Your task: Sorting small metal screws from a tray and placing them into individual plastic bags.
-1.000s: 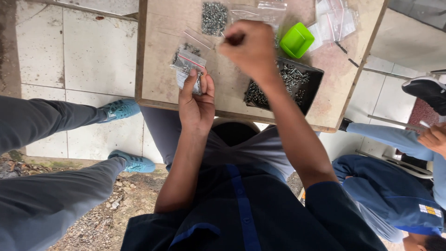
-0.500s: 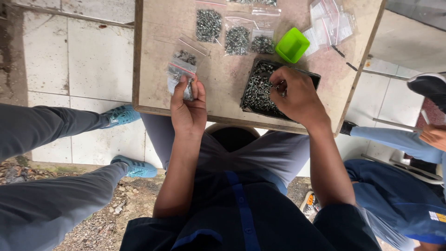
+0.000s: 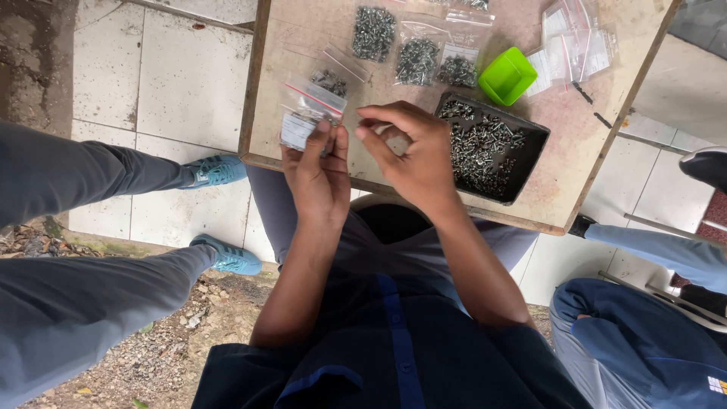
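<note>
A small clear plastic bag (image 3: 303,121) with a red strip along its top is pinched between the thumb and fingers of the left hand (image 3: 318,170), held over the near edge of the wooden table (image 3: 545,204). The right hand (image 3: 413,155) is just beside it, fingertips curled together toward the bag's mouth as if pinching something small; whether anything is between them cannot be told.

To the right of the bag, touching the back of the right hand in the view, sits a black tray (image 3: 522,163) heaped with small metal screws (image 3: 481,148). Beyond the tray, farther from the person, stands a bright green cup (image 3: 507,76). Past the held bag, toward the table's far edge, lie several filled bags of screws (image 3: 416,60), and beyond the green cup a loose pile of empty clear bags (image 3: 575,42).

Left of the table, another person's grey trouser legs (image 3: 91,174) end in blue shoes (image 3: 216,170) on the tiled floor (image 3: 151,68). Right of the table, a person in blue clothing (image 3: 636,341) is low in the corner.
</note>
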